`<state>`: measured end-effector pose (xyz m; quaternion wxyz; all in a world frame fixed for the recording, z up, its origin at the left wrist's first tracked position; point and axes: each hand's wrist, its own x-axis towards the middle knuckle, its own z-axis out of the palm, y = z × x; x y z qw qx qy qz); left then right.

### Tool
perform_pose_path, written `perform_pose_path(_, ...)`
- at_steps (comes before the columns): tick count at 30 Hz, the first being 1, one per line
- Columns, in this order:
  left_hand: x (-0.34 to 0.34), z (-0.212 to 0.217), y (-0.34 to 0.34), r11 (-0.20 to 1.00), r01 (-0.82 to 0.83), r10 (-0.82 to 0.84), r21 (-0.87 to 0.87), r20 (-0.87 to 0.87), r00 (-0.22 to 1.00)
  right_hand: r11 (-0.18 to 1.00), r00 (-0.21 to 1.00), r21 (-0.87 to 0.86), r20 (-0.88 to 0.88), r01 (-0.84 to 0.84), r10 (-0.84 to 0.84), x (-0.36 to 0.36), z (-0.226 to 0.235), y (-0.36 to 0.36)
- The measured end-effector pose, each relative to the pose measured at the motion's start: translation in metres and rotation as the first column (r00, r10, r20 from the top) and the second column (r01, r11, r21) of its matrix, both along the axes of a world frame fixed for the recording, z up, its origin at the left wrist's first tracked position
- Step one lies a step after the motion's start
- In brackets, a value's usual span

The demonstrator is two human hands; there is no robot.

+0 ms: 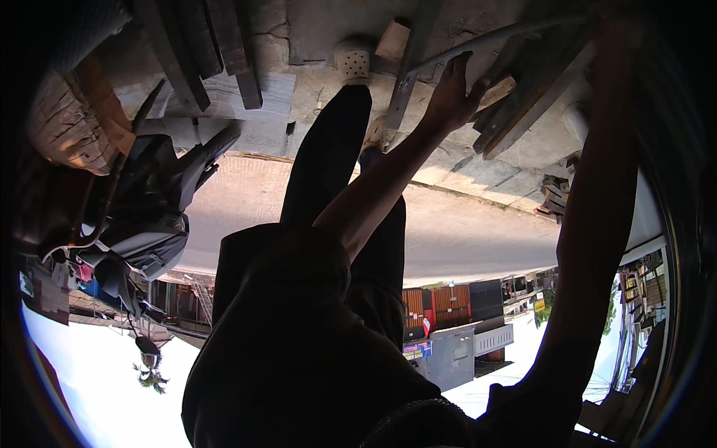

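My left hand (450, 97) reaches over the concrete ground, its thumb spread away from its fingers. The fingertips are close beside a long, curved grey strip (502, 42); I cannot tell whether they touch it. Nothing shows between the thumb and fingers. At the upper right my right hand (614, 31) is dark and blurred near the strip's far end, and its fingers cannot be made out. Dark wooden beams (534, 97) lie just right of my left hand, and a small pale wood block (497, 92) is beside its thumb.
More dark beams (196, 45) lie at upper left, near a large cut wood block (75, 127). A parked motorcycle (153, 201) stands at left. My light clog (352, 61) is beside a wood offcut (393, 40). Small wood pieces (554, 196) are stacked at right.
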<state>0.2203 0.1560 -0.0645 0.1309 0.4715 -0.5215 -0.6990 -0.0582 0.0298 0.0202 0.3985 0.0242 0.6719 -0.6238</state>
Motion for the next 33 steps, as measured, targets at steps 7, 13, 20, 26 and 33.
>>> perform_pose_path(7,0.058,0.014,0.007,0.996,-0.011,0.027,-0.092,0.176,0.984,0.986,0.986,-0.166,0.169,0.016,0.013,0.013,0.028,0.057)
perform_pose_path(13,-0.023,0.031,0.011,0.925,0.132,-0.129,-0.357,0.034,0.991,0.963,0.986,-0.236,-0.073,0.127,-0.148,0.142,0.139,0.123)
perform_pose_path(20,-0.036,0.032,0.020,0.910,0.349,-0.330,-0.226,0.117,0.937,0.955,0.965,-0.151,-0.008,0.257,-0.261,0.166,0.147,0.127)
perform_pose_path(26,0.013,0.034,0.031,0.837,0.344,-0.367,-0.426,0.030,0.930,0.915,0.848,0.361,-0.416,-0.178,0.329,0.210,0.155,0.152)
perform_pose_path(33,-0.001,0.028,0.045,0.803,0.390,-0.443,-0.450,-0.013,0.897,0.908,0.862,0.414,-0.436,-0.062,0.257,0.209,0.159,0.152)
